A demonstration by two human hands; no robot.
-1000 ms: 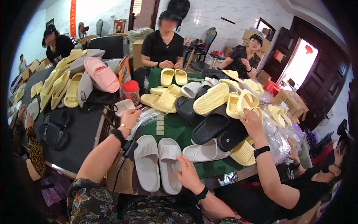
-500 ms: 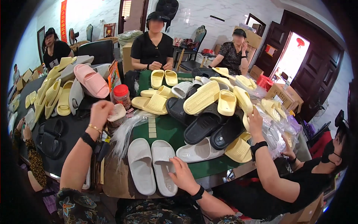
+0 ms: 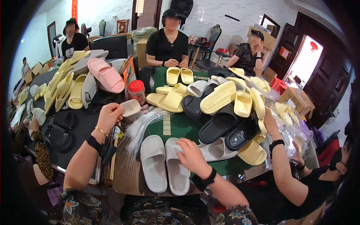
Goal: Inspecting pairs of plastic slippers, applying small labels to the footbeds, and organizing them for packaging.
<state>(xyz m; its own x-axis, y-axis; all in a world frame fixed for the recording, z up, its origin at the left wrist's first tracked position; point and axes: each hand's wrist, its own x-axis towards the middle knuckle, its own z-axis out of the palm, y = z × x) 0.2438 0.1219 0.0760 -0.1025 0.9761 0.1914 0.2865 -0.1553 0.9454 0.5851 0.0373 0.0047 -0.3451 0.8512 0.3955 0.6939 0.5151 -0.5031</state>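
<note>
A pair of light grey slippers lies side by side before me, the left slipper [image 3: 153, 168] and the right slipper [image 3: 178, 176]. My right hand [image 3: 193, 158] reaches over the right slipper, fingers stretched out and apart at its ribbed strap. Raised to the left, my left hand [image 3: 111, 117] has its fingers pinched together; whatever they hold, if anything, is too small to make out. Beside it stand a small tub [image 3: 131, 108] with a pale lid and a red-lidded jar [image 3: 136, 92]. A bundle of clear plastic strands [image 3: 141, 129] fans out between the tub and the slippers.
Yellow slippers [image 3: 218, 98] and black slippers [image 3: 216, 127] are heaped on the green mat. More slippers, with a pink slipper [image 3: 106, 76] on top, are piled at left. At right a co-worker's hand [image 3: 271, 123] touches a yellow slipper. Other people sit around the table.
The whole view has shifted, so things sit further right. My right hand has moved away from me along the right grey slipper, up to its strap. My left hand stays raised near the tub.
</note>
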